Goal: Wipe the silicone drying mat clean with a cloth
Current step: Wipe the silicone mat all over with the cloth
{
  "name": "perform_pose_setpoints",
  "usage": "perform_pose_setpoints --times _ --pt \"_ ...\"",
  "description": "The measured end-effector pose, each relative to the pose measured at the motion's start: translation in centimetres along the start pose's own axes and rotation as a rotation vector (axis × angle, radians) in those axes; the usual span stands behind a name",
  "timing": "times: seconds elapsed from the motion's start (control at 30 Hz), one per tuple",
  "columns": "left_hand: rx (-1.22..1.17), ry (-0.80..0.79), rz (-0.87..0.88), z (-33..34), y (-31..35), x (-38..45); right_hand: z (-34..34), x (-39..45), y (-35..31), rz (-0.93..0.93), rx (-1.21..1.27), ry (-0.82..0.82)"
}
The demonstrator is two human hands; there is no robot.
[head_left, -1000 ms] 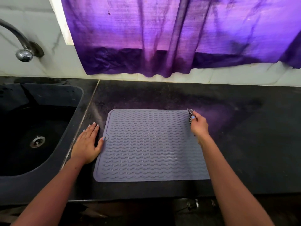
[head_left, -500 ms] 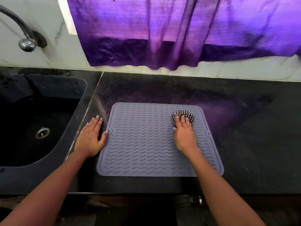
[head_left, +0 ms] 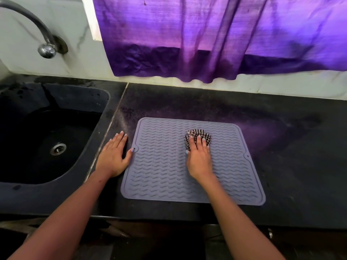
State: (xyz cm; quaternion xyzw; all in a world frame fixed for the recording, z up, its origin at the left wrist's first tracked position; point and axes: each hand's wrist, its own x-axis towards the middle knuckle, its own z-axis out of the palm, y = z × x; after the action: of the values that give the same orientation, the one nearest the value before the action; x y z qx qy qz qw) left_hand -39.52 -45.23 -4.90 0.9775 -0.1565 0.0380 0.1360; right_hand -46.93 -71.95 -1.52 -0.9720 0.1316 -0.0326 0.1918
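Right hand (head_left: 199, 162) flat, pressing cloth (head_left: 198, 137) on mat (head_left: 161, 166); left hand (head_left: 113, 158) flat on counter (head_left: 291, 166).

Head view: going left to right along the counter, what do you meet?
Sink → left hand, flat on the counter → mat → right hand pressing the cloth onto the mat.

Item count: one mat (head_left: 163, 166); one checked cloth (head_left: 199, 136); two hands, left hand (head_left: 113, 156) and right hand (head_left: 200, 159); one sink (head_left: 78, 102) with one drain (head_left: 58, 148); one tap (head_left: 44, 40); one curtain (head_left: 216, 38); one table (head_left: 291, 156).
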Motion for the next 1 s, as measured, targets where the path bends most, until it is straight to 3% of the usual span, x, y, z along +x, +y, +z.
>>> perform_pose_setpoints --times 0.33,0.43,0.53,0.63,0.8,1.0 --pt "0.012 -0.032 -0.004 -0.2 0.3 -0.1 -0.1 0.4 -0.3 0.029 -0.047 -0.027" --pt "0.005 -0.045 -0.004 -0.4 0.4 -0.1 -2.1 1.4 -0.2 0.126 0.317 -0.067" --pt "0.007 -0.043 -0.005 -0.4 0.4 -0.2 -4.1 2.2 -0.5 0.316 0.675 0.105" --pt "0.012 -0.045 -0.005 -0.3 0.3 -0.1 -3.7 1.6 -2.7 0.212 0.525 0.179" --pt "0.006 -0.054 0.006 0.0 0.1 -0.1 2.6 -2.0 -5.5 -0.063 0.073 0.027" --pt "0.024 -0.047 0.015 0.3 0.0 0.0 2.3 -1.0 -5.8 -0.030 -0.063 -0.010"
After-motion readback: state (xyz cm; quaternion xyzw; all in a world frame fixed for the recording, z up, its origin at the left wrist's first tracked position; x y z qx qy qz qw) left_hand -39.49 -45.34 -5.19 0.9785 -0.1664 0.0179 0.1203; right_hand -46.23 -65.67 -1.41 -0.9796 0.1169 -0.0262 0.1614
